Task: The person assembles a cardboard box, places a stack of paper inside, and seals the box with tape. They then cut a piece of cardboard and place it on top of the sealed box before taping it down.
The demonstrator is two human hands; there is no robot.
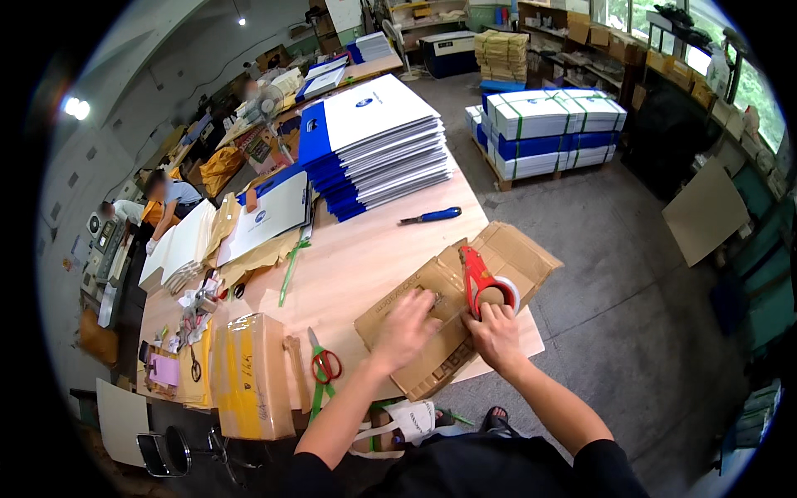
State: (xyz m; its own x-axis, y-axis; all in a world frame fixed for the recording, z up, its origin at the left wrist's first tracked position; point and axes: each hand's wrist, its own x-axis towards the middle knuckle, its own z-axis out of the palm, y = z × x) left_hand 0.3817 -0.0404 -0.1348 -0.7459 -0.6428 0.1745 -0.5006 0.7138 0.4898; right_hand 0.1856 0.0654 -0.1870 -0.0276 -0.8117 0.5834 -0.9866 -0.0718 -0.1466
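A brown cardboard box (436, 361) lies slantwise near the front right of the wooden table, a flap reaching out at its far right end. My right hand (496, 334) grips a red tape dispenser (473, 270) with a roll of tape in it, held against the top of the box. Over the left part of the same box is my left hand (405, 328), blurred by motion with its fingers bent, so its grip is unclear. Beyond the box lies a blue-handled utility knife (432, 216). Red-handled scissors (325, 363) rest to the left.
A taped carton (253, 373) stands at the table's front left. Tall stacked blue-and-white folders (386, 149) occupy the far part of the table (349, 257). Strapped bundles (552, 124) sit on a pallet beyond the right edge. Another person (173, 199) works at the far left.
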